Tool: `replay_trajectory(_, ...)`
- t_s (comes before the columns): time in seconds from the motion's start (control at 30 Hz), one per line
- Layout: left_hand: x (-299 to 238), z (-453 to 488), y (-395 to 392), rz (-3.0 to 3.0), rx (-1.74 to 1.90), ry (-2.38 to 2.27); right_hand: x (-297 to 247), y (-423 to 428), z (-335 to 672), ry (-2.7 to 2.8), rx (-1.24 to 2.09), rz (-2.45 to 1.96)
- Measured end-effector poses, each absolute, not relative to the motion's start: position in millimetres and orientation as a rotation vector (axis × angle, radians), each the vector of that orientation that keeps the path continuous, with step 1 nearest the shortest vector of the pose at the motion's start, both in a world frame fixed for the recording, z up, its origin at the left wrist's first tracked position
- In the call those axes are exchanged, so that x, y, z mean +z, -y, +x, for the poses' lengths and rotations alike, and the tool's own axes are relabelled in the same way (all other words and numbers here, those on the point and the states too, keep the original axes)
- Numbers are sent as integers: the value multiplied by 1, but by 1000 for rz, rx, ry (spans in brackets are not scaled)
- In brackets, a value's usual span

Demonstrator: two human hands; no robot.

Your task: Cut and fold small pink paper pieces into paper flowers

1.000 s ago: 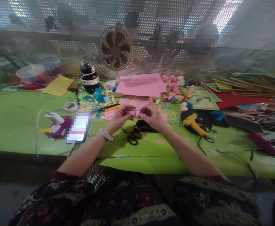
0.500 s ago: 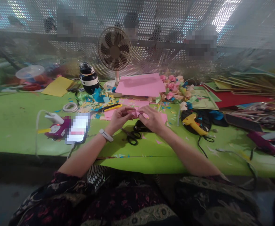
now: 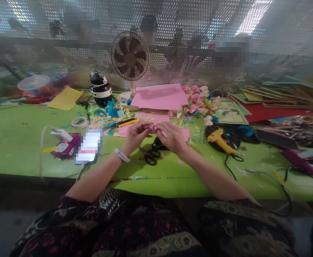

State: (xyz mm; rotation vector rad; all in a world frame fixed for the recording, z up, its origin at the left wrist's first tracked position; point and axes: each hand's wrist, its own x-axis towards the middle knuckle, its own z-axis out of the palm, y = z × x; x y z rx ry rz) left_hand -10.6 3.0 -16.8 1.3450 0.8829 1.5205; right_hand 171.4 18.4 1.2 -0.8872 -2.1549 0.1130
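Note:
Between my two hands is a small pink paper piece (image 3: 153, 127), pinched from both sides and partly covered by the fingers. My left hand (image 3: 137, 135) holds its left side, with a white band on the wrist. Fingers of my right hand (image 3: 172, 135) are closed on the right side. Below the hands lie black-handled scissors (image 3: 151, 156) and a black object (image 3: 157, 144) half hidden by my right hand. Pink paper sheets (image 3: 124, 130) lie behind the hands, with a yellow cutter knife (image 3: 128, 122) beside them.
A fan (image 3: 130, 57) and a black bottle (image 3: 100, 89) stand at the back. Paper flowers (image 3: 196, 96) lie beside large pink sheets (image 3: 160, 98). To the right is a yellow glue gun (image 3: 220, 140) with a cord; to the left, a phone (image 3: 89, 144), power strip (image 3: 65, 147) and tape roll (image 3: 80, 122).
My fingers have shifted slightly around the pink paper, and its shape between them looks more bunched. My right hand has moved a little. The things on the table stay where they were.

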Motion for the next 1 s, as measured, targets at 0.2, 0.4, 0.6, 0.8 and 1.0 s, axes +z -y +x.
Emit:
replay_trajectory(0.2, -14, -13, -5, 1222, 1547, -881, 2, -17, 169, 2180, 39, -861)
replay_trajectory(0.4, -19, -14, -10, 1191, 1587, -886, -3, -15, 165, 2268, 20, -880)
replay_trajectory(0.6, -17, -15, -8, 1247, 1586, -891, -4, -18, 165, 2110, 309, -818)
replay_trajectory(0.8, -15, -17, -8, 1489, 1600, -907, 6, -24, 167, 1697, 919, -847)
replay_trajectory(1.0, -13, -22, -11, 1767, 1736, -945, 12, -27, 168, 1628, 1232, -882)
